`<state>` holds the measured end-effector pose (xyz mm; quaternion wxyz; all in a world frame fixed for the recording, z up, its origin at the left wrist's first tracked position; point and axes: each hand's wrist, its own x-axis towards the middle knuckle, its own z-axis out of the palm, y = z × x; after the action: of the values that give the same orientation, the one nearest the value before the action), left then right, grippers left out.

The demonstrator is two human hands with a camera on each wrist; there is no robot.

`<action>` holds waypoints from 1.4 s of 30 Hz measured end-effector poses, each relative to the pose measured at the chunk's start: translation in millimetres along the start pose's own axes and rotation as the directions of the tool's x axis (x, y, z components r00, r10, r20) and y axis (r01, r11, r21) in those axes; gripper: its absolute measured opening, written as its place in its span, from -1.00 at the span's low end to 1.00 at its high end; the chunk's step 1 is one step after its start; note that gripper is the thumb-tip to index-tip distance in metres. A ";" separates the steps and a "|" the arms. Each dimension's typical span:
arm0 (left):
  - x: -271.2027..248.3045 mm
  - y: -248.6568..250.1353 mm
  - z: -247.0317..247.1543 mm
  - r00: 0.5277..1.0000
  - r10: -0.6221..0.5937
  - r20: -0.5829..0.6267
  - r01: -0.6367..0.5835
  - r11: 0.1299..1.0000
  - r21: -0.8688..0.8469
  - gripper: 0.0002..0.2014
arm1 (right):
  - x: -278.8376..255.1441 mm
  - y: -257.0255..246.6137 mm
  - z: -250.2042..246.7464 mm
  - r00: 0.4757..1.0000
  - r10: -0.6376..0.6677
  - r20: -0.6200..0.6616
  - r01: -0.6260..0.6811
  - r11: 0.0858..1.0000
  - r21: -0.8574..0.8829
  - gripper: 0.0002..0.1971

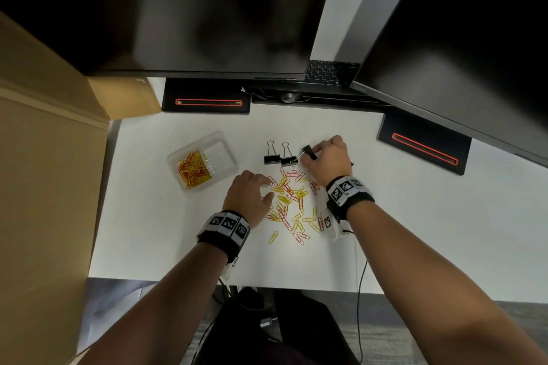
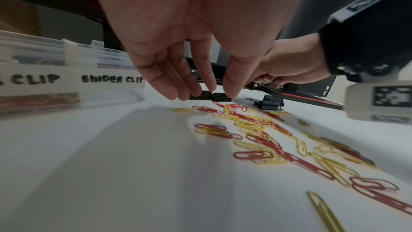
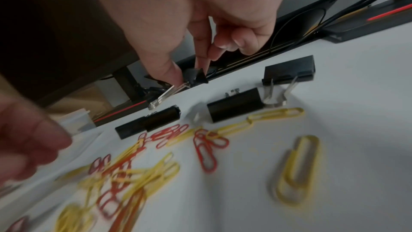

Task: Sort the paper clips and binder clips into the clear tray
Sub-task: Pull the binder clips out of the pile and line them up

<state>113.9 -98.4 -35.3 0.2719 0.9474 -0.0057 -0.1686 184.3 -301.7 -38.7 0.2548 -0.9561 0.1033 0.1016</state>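
The clear tray sits left of centre, red and yellow paper clips filling its left compartment. In the left wrist view its front labels read "CLIP" and "BINDER CLIP". A loose pile of paper clips lies between my hands. My right hand pinches a black binder clip between thumb and forefinger, lifted off the table. Two binder clips stand just left of it, and a third lies to the right. My left hand hovers over the pile's left edge with relaxed fingers, holding nothing.
Two dark monitors hang over the back of the white desk. Their black bases carry red slots. A cardboard box walls off the left side. A cable runs from my right wrist over the front edge.
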 end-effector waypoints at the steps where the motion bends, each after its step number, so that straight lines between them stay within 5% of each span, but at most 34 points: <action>1: -0.4 -0.1 -0.3 1.000 -0.005 0.006 0.005 1.000 -0.003 -0.69 | 4.2 -1.8 0.1 1.000 0.006 0.030 -0.005 1.000 -0.018 -0.62; 5: 0.4 1.0 2.0 1.000 -0.013 0.007 0.013 1.000 0.015 -0.63 | -1.6 -0.5 1.5 0.999 -0.020 0.039 0.019 1.000 0.014 -0.62; 8: 7.7 6.7 9.8 0.999 0.050 -0.018 -0.048 0.995 0.089 -0.56 | -29.7 1.1 5.4 0.975 -0.211 -0.073 0.217 0.972 0.089 -0.86; 11: 12.8 17.5 19.9 0.986 0.167 0.015 -0.167 0.967 0.191 -0.55 | -55.4 1.1 22.6 0.912 -0.403 0.080 0.405 0.914 -0.011 -0.85; 14: 12.4 24.7 29.3 0.974 0.212 0.079 -0.225 0.939 0.259 -0.46 | -61.9 9.3 42.2 0.871 -0.460 0.171 0.483 0.866 -0.130 -0.69; 23: -19.4 11.9 46.1 0.942 0.318 0.108 -0.335 0.914 0.229 -0.58 | -108.0 34.5 39.1 0.844 -0.505 0.183 0.527 0.844 -0.102 -0.60; 27: -13.2 4.8 32.2 0.997 0.072 0.011 -0.073 0.971 0.226 -0.52 | -106.3 49.9 14.7 0.959 -0.282 -0.034 0.282 0.959 -0.003 -0.66; 31: -6.4 3.1 29.4 0.994 -0.110 -0.016 0.111 0.978 0.175 -0.46 | -100.3 64.5 16.7 0.978 -0.206 0.018 0.206 0.978 -0.033 -0.70; 37: -6.1 10.8 33.9 0.997 0.069 0.017 -0.071 0.981 0.183 -0.57 | -107.6 49.1 24.4 0.949 -0.309 0.067 0.307 0.951 0.040 -0.70; 42: 16.5 14.3 29.6 0.992 0.111 0.054 -0.120 0.971 0.207 -0.51 | -78.3 15.0 28.0 0.913 -0.377 0.152 0.376 0.926 0.037 -0.45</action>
<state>121.0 -127.5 -56.7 0.1797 0.9651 -0.0844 -0.1707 101.6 -288.8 -50.1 0.2804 -0.9461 -0.1028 0.1250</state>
